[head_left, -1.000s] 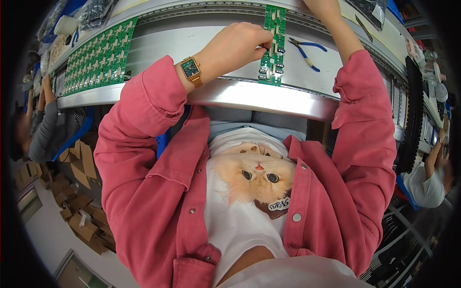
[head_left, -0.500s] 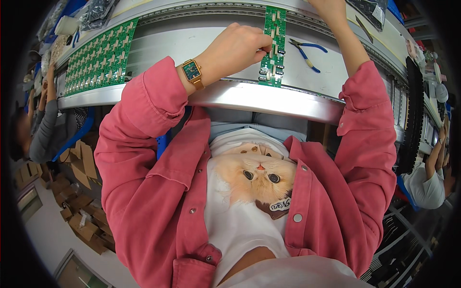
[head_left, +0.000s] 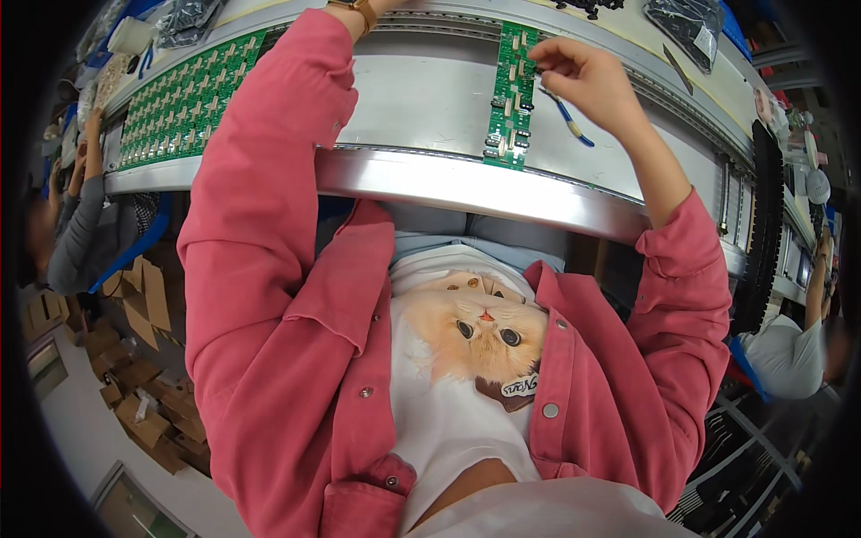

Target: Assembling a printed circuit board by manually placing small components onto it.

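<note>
A narrow green circuit board [head_left: 511, 99] lies across the metal rails, carrying pale connectors and small black parts, most of the black ones toward its near end. At its far right edge is my right hand [head_left: 592, 82], thumb and fingers drawn together in a pinch. Something small and dark shows by the fingertips, too small to name. My left hand [head_left: 384, 4] reaches past the far rail, and the top edge of the picture cuts off its fingers. Blue-handled pliers [head_left: 569, 121] lie right of the board, partly covered by my right hand.
A large panel of green boards [head_left: 184, 108] lies at the left on the rails. Small black parts [head_left: 587, 7] lie beyond the far rail, near a bagged dark item [head_left: 686, 31] and tweezers [head_left: 679, 69]. The near rail [head_left: 475, 184] runs before me. Co-workers sit at both sides.
My left hand has left the board and moved away, up to the picture's top edge. My right hand has come down from beyond the far rail to the board's right edge.
</note>
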Demonstrator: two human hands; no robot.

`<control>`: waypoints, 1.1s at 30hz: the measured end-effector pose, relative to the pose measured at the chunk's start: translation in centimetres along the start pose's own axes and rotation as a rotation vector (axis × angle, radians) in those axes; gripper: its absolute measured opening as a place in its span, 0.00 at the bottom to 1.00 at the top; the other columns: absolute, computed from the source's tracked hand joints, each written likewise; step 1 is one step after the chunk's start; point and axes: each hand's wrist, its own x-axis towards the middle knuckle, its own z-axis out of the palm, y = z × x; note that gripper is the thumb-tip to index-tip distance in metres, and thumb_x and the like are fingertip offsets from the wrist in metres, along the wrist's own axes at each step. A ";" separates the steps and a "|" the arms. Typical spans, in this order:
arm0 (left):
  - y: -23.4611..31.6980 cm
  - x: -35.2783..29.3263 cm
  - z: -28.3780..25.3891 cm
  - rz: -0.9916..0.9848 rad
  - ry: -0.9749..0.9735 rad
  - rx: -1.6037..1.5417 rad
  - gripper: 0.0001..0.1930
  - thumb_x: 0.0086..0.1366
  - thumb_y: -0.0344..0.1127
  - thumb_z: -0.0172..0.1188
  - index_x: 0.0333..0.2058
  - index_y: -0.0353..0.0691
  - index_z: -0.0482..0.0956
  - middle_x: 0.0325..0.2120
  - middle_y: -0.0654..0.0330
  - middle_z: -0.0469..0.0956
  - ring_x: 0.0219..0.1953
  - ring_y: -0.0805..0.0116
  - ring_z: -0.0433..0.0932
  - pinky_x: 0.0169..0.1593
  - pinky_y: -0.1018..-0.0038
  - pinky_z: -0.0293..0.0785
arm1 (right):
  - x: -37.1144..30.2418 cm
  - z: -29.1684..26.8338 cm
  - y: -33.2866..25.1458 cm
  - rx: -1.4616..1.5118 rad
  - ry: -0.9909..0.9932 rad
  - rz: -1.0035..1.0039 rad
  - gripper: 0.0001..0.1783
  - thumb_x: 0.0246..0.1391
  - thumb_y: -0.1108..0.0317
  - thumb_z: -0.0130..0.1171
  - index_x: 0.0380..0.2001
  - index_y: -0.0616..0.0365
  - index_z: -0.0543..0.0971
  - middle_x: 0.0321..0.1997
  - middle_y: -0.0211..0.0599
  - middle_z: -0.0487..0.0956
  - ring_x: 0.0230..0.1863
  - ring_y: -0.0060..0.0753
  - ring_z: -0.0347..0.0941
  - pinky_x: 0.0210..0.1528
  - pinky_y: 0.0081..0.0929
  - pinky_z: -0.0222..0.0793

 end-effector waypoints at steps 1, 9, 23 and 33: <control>-0.7 0.2 0.7 -0.048 0.028 -0.009 0.11 0.52 0.33 0.54 0.28 0.31 0.79 0.25 0.43 0.79 0.29 0.41 0.76 0.35 0.59 0.73 | -0.3 0.3 -0.1 -0.012 -0.037 0.003 0.08 0.45 0.79 0.58 0.33 0.61 0.80 0.30 0.30 0.80 0.27 0.20 0.71 0.33 0.15 0.68; 0.9 -0.2 0.2 -0.059 0.066 -0.180 0.08 0.50 0.30 0.54 0.28 0.34 0.79 0.24 0.49 0.79 0.26 0.48 0.76 0.33 0.63 0.73 | -1.4 0.5 0.2 -0.130 -0.072 -0.086 0.08 0.44 0.80 0.57 0.30 0.60 0.80 0.27 0.30 0.79 0.25 0.24 0.70 0.32 0.19 0.68; 5.4 -2.9 -0.7 -0.011 -0.339 -0.661 0.08 0.48 0.26 0.56 0.29 0.33 0.79 0.19 0.57 0.77 0.21 0.66 0.73 0.29 0.76 0.69 | -0.6 1.2 0.7 -0.187 -0.096 -0.135 0.07 0.42 0.78 0.57 0.28 0.59 0.80 0.26 0.32 0.79 0.23 0.30 0.70 0.31 0.25 0.68; 11.2 -7.4 -6.5 -0.014 -0.471 -0.707 0.09 0.56 0.31 0.60 0.36 0.35 0.81 0.25 0.59 0.80 0.21 0.73 0.74 0.27 0.79 0.70 | 2.1 -1.1 2.9 -0.594 0.269 -0.199 0.07 0.42 0.77 0.57 0.27 0.58 0.81 0.29 0.32 0.81 0.24 0.31 0.73 0.32 0.24 0.70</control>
